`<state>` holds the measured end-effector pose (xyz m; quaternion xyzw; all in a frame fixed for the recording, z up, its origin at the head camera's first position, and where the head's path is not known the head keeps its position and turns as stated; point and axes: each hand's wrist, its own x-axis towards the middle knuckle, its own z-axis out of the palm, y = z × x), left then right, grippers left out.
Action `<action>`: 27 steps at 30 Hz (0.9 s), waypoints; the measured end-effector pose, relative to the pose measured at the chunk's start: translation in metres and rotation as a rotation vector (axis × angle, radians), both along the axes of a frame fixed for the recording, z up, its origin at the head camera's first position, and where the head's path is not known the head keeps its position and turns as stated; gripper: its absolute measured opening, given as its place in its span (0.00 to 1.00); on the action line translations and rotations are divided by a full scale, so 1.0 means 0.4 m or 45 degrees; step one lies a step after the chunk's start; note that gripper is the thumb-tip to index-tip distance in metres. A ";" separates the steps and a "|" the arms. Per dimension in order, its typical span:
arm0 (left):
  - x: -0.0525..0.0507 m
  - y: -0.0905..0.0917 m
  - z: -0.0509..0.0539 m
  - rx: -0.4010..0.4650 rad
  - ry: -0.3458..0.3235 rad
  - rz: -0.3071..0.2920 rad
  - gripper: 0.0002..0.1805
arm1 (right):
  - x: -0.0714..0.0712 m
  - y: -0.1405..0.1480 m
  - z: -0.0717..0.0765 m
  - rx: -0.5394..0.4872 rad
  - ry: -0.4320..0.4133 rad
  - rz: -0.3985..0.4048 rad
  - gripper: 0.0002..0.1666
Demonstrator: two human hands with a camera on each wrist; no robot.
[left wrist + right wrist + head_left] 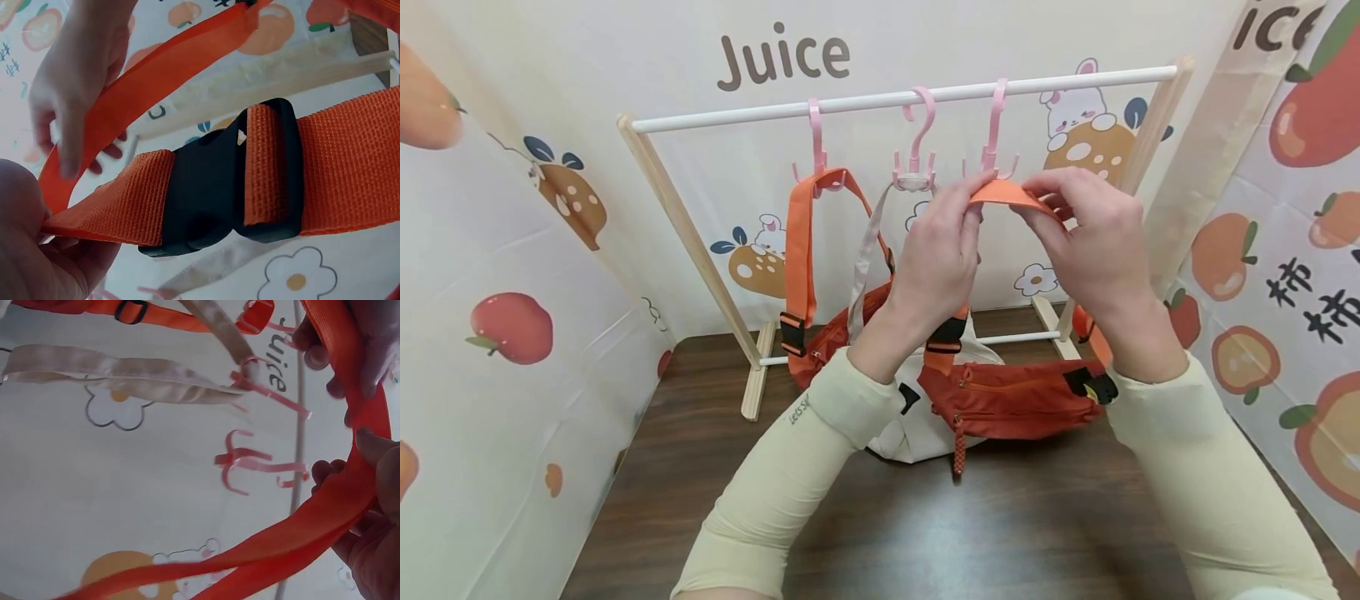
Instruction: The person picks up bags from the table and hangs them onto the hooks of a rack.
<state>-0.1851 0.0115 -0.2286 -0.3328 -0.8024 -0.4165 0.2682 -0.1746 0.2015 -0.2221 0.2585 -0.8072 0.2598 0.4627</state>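
Both hands raise the orange strap [1006, 193] of a rust-red waist bag [1015, 404], arched in front of the right-hand pink hook [995, 125]. My left hand [934, 254] pinches the strap on one side, and my right hand [1093, 237] pinches it on the other. In the right wrist view, that pink hook [250, 464] carries nothing, and the strap is apart from it. A black buckle [203, 187] joins the strap below my left hand in the left wrist view. The bag hangs low, its zip pull dangling near the table.
A white rail [722, 115] on a wooden stand carries two more pink hooks. An orange-strapped bag hangs from the left hook [817, 137], and a cream bag [902, 437] from the middle hook [917, 142]. Beneath is a dark wooden table [925, 533]; fruit-printed cloth [550, 417] surrounds it.
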 end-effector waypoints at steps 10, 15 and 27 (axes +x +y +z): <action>-0.028 -0.028 -0.013 0.036 0.019 0.079 0.19 | -0.042 0.084 -0.053 -0.369 -0.345 0.084 0.13; -0.037 -0.030 -0.018 0.069 0.013 0.073 0.15 | -0.066 0.105 -0.039 -0.476 -0.522 0.089 0.16; -0.058 -0.041 -0.023 0.106 0.012 0.127 0.12 | -0.139 0.098 0.021 -0.571 -0.662 0.018 0.15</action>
